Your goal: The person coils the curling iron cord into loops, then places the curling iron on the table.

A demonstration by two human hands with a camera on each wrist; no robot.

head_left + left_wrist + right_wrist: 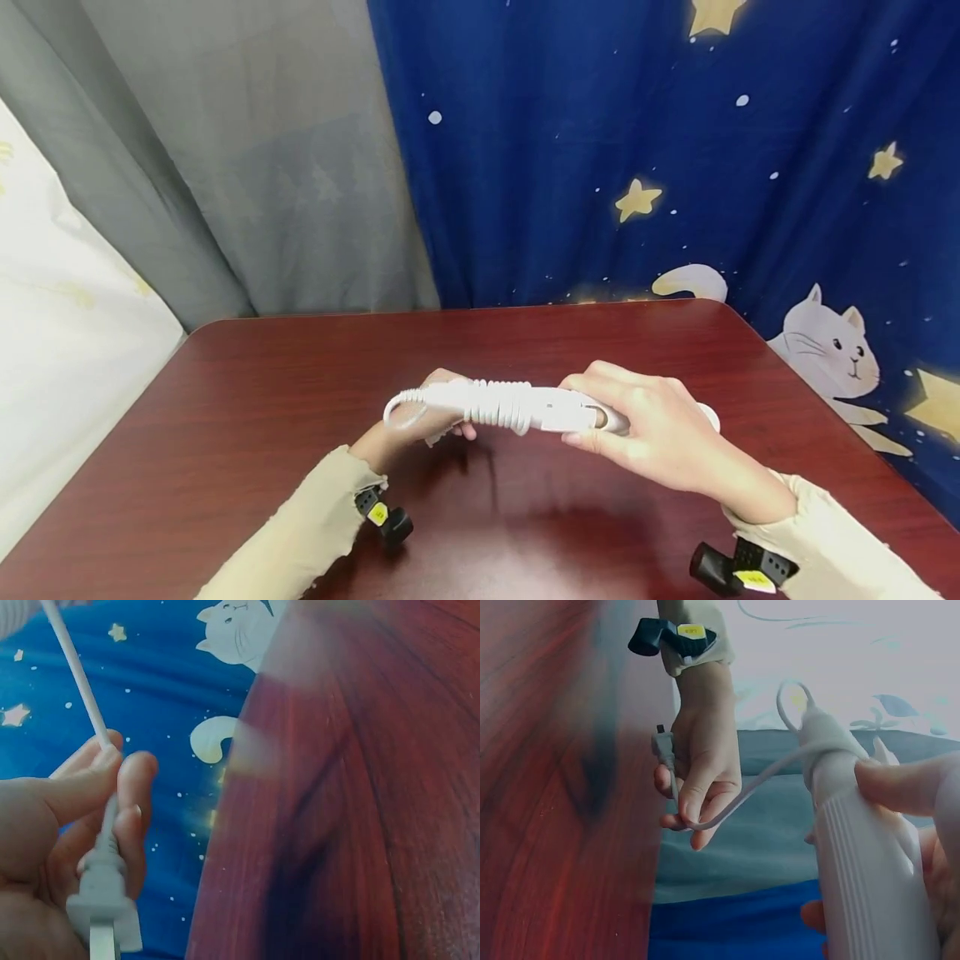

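Note:
A white hair iron (558, 408) is held level above the table by my right hand (660, 425), its thumb on the near side and its fingers over the top. Its white cord (498, 406) is wound several times around the handle. One stretch of cord (761, 778) runs from the handle to my left hand (709, 754). There the thumb and fingers pinch the cord (77, 675) a short way from its plug (101, 896), whose metal prongs point away from the fingers. From the head view, the handle end and coils partly hide my left hand.
Below both hands lies a dark red wooden table (285, 375) with rounded far corners. A grey curtain (300, 167) and a blue curtain (540, 150) with stars and a cat hang behind it. White cloth (60, 333) hangs at the left. Each wrist carries a small black camera (393, 523).

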